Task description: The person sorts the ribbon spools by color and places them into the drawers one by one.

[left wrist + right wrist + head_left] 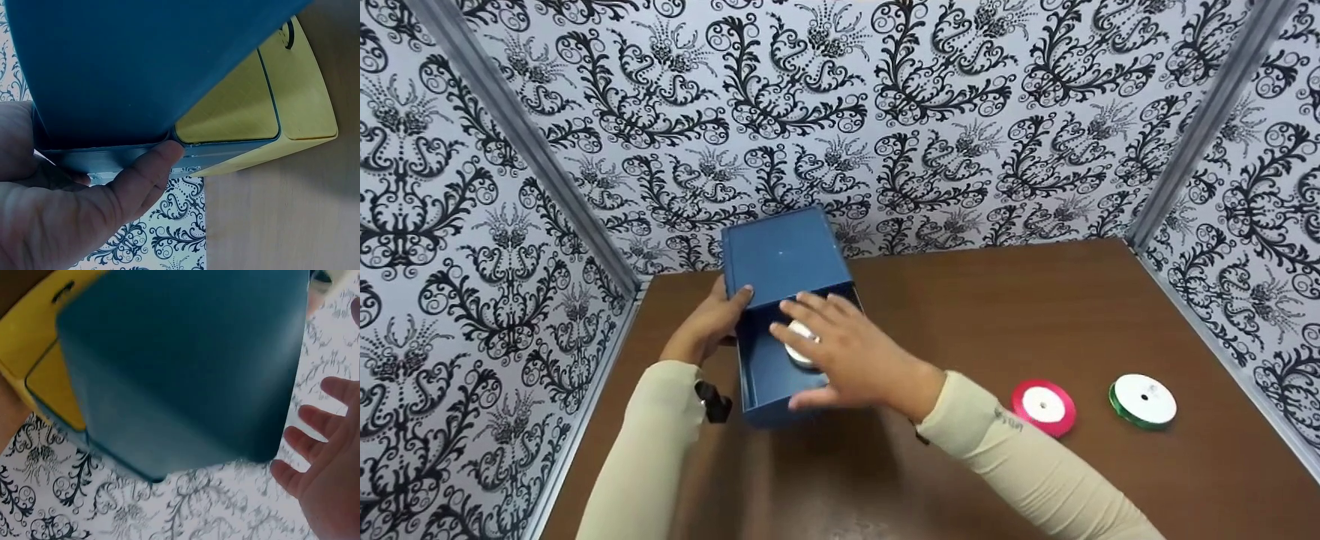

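A blue box (784,255) stands near the back wall with its open drawer (765,375) toward me. My left hand (711,319) grips the box's left side where the top meets the drawer, thumb over the edge. Inside the drawer lies a white spool (796,352), partly covered by the fingers of my right hand (859,356). That hand hovers over the drawer with fingers spread; whether it touches the spool cannot be told. Yellow panels (230,107) show beside the blue part in the left wrist view. In the right wrist view the fingers extend beside the blue side.
To the right on the brown table (975,315) lie a spool of pink ribbon (1022,397) and a white spool with green ribbon (1155,401). Black-and-white patterned walls (930,150) close off the back and both sides.
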Demonstrator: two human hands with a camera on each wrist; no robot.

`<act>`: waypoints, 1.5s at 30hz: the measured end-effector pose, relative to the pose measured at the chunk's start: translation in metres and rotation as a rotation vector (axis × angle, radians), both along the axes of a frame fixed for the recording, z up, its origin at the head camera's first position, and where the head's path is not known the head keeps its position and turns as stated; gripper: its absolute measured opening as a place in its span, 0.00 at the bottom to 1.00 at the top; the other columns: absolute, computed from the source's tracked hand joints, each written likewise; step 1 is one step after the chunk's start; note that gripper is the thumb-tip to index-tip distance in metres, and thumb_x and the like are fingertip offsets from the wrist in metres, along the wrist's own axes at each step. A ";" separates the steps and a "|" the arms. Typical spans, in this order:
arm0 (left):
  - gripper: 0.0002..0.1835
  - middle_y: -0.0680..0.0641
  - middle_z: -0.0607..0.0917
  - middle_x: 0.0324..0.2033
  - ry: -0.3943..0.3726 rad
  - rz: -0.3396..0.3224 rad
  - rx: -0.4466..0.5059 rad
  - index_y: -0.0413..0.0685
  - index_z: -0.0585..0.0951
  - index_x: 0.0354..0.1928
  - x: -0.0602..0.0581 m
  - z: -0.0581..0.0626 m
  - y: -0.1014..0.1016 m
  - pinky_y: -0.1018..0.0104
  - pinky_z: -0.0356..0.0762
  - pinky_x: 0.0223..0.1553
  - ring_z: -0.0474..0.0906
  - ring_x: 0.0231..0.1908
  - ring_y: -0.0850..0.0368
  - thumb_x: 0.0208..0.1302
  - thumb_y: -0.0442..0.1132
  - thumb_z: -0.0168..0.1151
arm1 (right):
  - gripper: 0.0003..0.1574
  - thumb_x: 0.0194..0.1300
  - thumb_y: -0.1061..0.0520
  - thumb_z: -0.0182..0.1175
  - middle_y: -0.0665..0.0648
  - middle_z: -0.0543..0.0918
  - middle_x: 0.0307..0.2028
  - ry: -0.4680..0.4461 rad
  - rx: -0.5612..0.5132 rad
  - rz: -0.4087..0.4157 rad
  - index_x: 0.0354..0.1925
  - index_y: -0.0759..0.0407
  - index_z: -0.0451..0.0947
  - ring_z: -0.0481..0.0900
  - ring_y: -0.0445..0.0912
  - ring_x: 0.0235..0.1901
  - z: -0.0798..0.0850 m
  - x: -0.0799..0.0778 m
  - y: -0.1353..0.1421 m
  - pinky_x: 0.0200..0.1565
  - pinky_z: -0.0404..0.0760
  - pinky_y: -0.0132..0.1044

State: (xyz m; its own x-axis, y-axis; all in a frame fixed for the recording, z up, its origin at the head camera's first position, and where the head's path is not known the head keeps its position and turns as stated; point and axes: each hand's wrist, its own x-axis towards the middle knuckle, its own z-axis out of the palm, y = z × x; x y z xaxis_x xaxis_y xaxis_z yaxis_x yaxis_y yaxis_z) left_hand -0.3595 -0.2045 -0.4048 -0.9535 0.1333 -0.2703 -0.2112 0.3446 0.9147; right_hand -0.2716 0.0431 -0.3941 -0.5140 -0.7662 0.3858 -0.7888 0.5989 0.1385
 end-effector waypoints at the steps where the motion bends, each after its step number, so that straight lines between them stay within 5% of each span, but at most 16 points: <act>1: 0.35 0.33 0.70 0.61 -0.002 0.000 0.007 0.57 0.40 0.78 0.000 0.000 0.000 0.46 0.80 0.44 0.80 0.47 0.41 0.79 0.51 0.42 | 0.61 0.59 0.16 0.47 0.60 0.58 0.75 -0.008 0.024 -0.019 0.76 0.51 0.57 0.52 0.57 0.74 -0.003 0.001 -0.002 0.70 0.53 0.57; 7: 0.36 0.33 0.70 0.62 -0.015 0.002 0.010 0.59 0.38 0.79 0.002 -0.001 0.000 0.47 0.80 0.45 0.80 0.48 0.40 0.79 0.52 0.42 | 0.64 0.56 0.13 0.46 0.60 0.54 0.76 -0.064 0.108 -0.155 0.77 0.50 0.55 0.46 0.57 0.75 -0.024 -0.001 -0.010 0.70 0.50 0.59; 14: 0.36 0.32 0.68 0.63 0.006 -0.006 0.003 0.60 0.38 0.79 0.002 0.002 0.001 0.45 0.78 0.46 0.78 0.49 0.39 0.79 0.51 0.42 | 0.60 0.59 0.16 0.49 0.60 0.57 0.75 -0.031 0.038 -0.133 0.75 0.51 0.60 0.49 0.56 0.75 -0.028 0.003 -0.005 0.70 0.51 0.58; 20: 0.37 0.31 0.60 0.69 0.012 -0.030 0.030 0.59 0.33 0.79 0.001 0.003 0.002 0.44 0.78 0.48 0.76 0.53 0.36 0.80 0.50 0.41 | 0.49 0.60 0.27 0.62 0.61 0.69 0.68 -0.007 -0.240 -0.018 0.68 0.55 0.70 0.60 0.55 0.71 -0.029 0.019 0.012 0.68 0.61 0.55; 26: 0.37 0.31 0.63 0.68 0.003 -0.016 0.026 0.61 0.34 0.79 0.002 0.003 0.002 0.42 0.76 0.50 0.76 0.54 0.34 0.80 0.51 0.41 | 0.37 0.59 0.43 0.71 0.61 0.76 0.60 0.002 -0.557 0.051 0.60 0.61 0.77 0.71 0.55 0.63 -0.034 0.035 0.038 0.64 0.69 0.48; 32: 0.37 0.30 0.63 0.68 -0.008 -0.008 0.023 0.61 0.34 0.79 0.004 0.000 0.001 0.41 0.75 0.51 0.74 0.55 0.34 0.80 0.51 0.42 | 0.18 0.57 0.60 0.69 0.55 0.83 0.44 -0.055 -0.808 0.164 0.47 0.60 0.82 0.80 0.48 0.45 -0.055 0.055 0.058 0.50 0.79 0.39; 35: 0.37 0.30 0.62 0.68 -0.009 -0.008 0.024 0.60 0.34 0.79 0.004 0.000 0.001 0.40 0.75 0.52 0.74 0.56 0.34 0.80 0.51 0.41 | 0.11 0.61 0.62 0.65 0.53 0.85 0.38 -0.290 -0.840 0.193 0.43 0.58 0.83 0.81 0.43 0.38 -0.067 0.066 0.062 0.41 0.81 0.36; 38: 0.37 0.31 0.61 0.69 0.003 -0.010 0.029 0.61 0.35 0.79 0.004 0.002 0.001 0.39 0.74 0.53 0.73 0.57 0.33 0.80 0.51 0.41 | 0.12 0.68 0.59 0.60 0.55 0.86 0.41 -0.700 -0.825 0.199 0.48 0.60 0.83 0.82 0.42 0.40 -0.078 0.068 0.059 0.42 0.82 0.36; 42: 0.37 0.32 0.59 0.71 0.006 -0.016 0.033 0.62 0.34 0.79 0.003 0.004 0.001 0.38 0.72 0.54 0.72 0.58 0.33 0.80 0.51 0.41 | 0.24 0.74 0.54 0.55 0.66 0.83 0.52 -1.276 -0.861 0.235 0.59 0.69 0.75 0.82 0.53 0.50 -0.092 0.058 0.048 0.51 0.81 0.48; 45: 0.37 0.32 0.59 0.71 -0.008 -0.013 0.024 0.63 0.34 0.79 0.002 0.002 0.002 0.38 0.71 0.55 0.71 0.59 0.34 0.80 0.52 0.41 | 0.29 0.75 0.53 0.53 0.73 0.78 0.56 -1.556 -0.945 0.252 0.62 0.75 0.69 0.80 0.59 0.54 -0.101 0.051 0.036 0.52 0.81 0.48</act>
State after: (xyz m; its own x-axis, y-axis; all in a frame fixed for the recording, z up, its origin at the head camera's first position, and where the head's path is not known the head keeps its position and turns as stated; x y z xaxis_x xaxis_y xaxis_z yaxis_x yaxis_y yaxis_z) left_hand -0.3570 -0.2025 -0.4031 -0.9495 0.1523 -0.2745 -0.2140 0.3257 0.9210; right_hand -0.2202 0.0786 -0.4952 -0.7058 -0.7079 0.0260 0.0695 -0.1057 -0.9920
